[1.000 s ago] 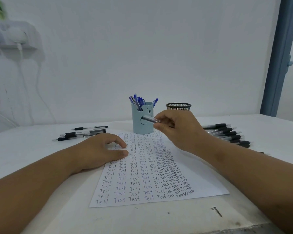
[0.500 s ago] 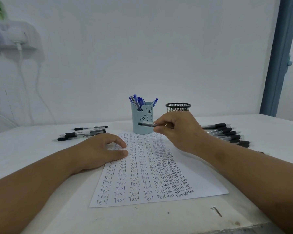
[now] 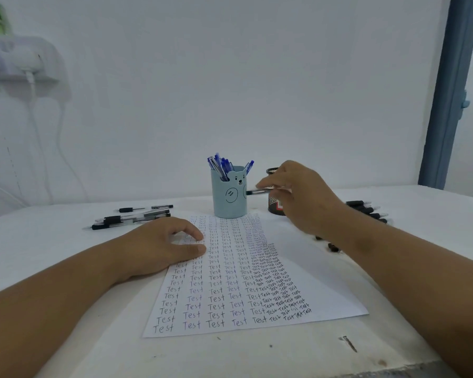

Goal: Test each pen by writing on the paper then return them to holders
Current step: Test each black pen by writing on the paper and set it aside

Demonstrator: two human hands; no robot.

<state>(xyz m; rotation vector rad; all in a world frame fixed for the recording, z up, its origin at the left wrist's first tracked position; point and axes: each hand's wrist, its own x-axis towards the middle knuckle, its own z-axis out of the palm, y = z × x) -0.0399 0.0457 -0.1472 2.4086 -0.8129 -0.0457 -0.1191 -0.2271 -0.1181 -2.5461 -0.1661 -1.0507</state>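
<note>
The right hand (image 3: 301, 195) pinched a black pen (image 3: 260, 191) in its grip. The pen lay flat, tip pointing left. The mesh holder (image 3: 273, 203) stood just behind that hand, so it was nearer. The left hand (image 3: 161, 241) rested on the paper (image 3: 230, 282).

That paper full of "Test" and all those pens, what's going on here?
A person is trying out pens. The right hand holds a black pen level above the table, between the blue holder full of blue pens and the black mesh holder. The left hand rests on the paper, which is covered in rows of "Test". More black pens lie loose on the table at left and at right.
</note>
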